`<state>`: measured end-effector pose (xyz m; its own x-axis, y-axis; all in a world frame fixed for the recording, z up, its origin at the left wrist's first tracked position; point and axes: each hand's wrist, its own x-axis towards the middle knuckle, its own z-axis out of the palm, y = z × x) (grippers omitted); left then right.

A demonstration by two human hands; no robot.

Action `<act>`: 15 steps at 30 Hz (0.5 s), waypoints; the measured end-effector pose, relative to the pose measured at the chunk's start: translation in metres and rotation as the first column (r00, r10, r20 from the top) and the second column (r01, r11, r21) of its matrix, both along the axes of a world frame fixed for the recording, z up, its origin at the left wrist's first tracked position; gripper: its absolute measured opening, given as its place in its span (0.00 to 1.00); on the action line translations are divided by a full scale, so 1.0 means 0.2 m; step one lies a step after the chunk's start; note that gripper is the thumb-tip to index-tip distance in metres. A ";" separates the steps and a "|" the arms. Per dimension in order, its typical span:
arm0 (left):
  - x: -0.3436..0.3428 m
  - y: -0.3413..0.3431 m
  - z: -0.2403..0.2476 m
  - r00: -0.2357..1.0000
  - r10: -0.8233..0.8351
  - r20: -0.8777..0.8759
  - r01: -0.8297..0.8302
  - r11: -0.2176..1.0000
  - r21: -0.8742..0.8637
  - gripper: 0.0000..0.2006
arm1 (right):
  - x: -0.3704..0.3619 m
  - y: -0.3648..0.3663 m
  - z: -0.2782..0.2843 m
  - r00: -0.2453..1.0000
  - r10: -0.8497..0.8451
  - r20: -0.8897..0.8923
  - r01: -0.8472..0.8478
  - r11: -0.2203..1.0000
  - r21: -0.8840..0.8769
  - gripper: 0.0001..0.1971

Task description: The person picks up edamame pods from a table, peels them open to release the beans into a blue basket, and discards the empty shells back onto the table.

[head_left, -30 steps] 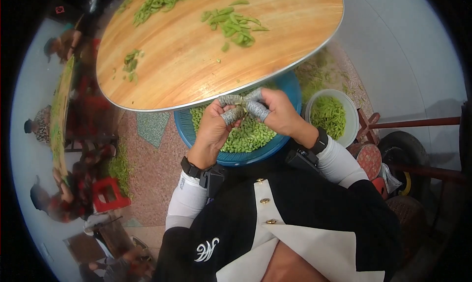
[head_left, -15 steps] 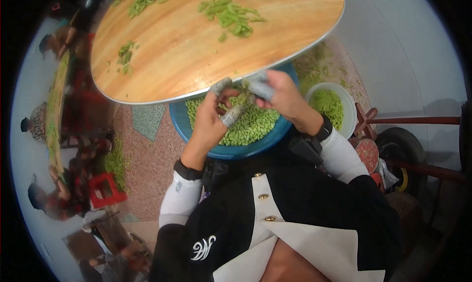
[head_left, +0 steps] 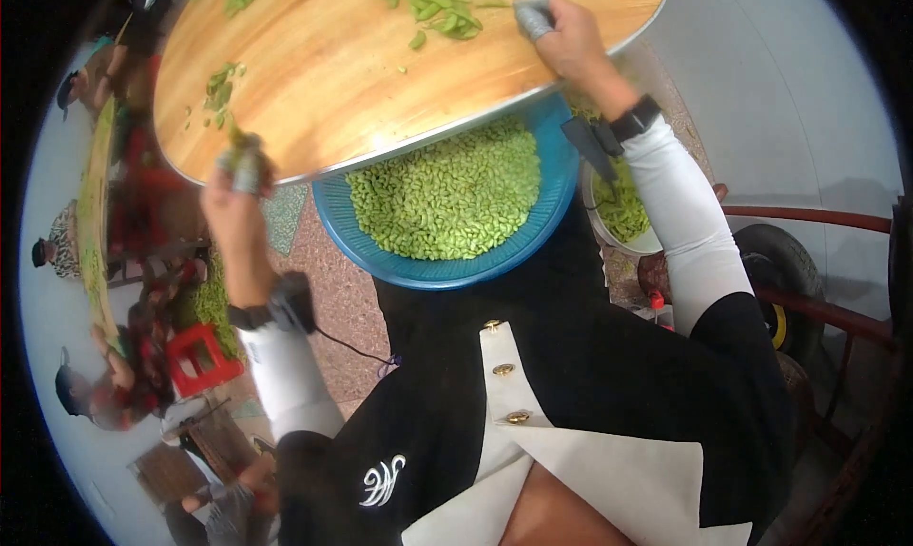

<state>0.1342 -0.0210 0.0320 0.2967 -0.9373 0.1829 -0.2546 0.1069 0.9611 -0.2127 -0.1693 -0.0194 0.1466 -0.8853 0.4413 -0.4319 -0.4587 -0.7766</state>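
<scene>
Both hands are apart at the rim of a round wood-patterned tabletop (head_left: 314, 61). My left hand (head_left: 240, 180) is at its left edge, just below a small cluster of green pods (head_left: 219, 87). Motion smears its wrapped fingers, so what they hold, if anything, is unclear. Over the right part of the top, my right hand (head_left: 575, 47) reaches leftward with grey-wrapped fingers stretched out and nothing visible in them. Nearest to it lies a heap of green bean pods (head_left: 447, 9). Below the rim, a blue basin (head_left: 442, 282) holds many shelled green beans (head_left: 447, 194).
Right of the basin stands a white bucket (head_left: 645, 242) with green pods or husks. Dark red metal bars (head_left: 804, 218) and a tire (head_left: 780, 261) are farther right. At left, other people sit along another table (head_left: 95, 204), near a red stool (head_left: 204, 360).
My hands, together over the basin before, have parted. The left went left to the tabletop's edge, the right up and right over the top. More of the beans in the basin shows.
</scene>
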 end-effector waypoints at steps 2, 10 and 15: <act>0.33 -0.11 0.06 0.990 0.062 0.127 -0.055 0.996 -0.065 0.13 | 0.08 0.02 0.05 0.998 0.015 -0.054 -0.017 0.999 -0.032 0.09; -0.14 -0.06 0.23 0.868 -0.009 0.496 0.198 0.923 -0.331 0.05 | 0.04 0.06 0.04 0.998 -0.048 -0.042 0.045 0.995 -0.085 0.10; -0.57 0.13 -0.28 0.607 -0.751 0.262 0.684 0.661 0.311 0.06 | 0.08 0.05 0.04 0.999 -0.028 -0.030 0.025 0.994 -0.109 0.10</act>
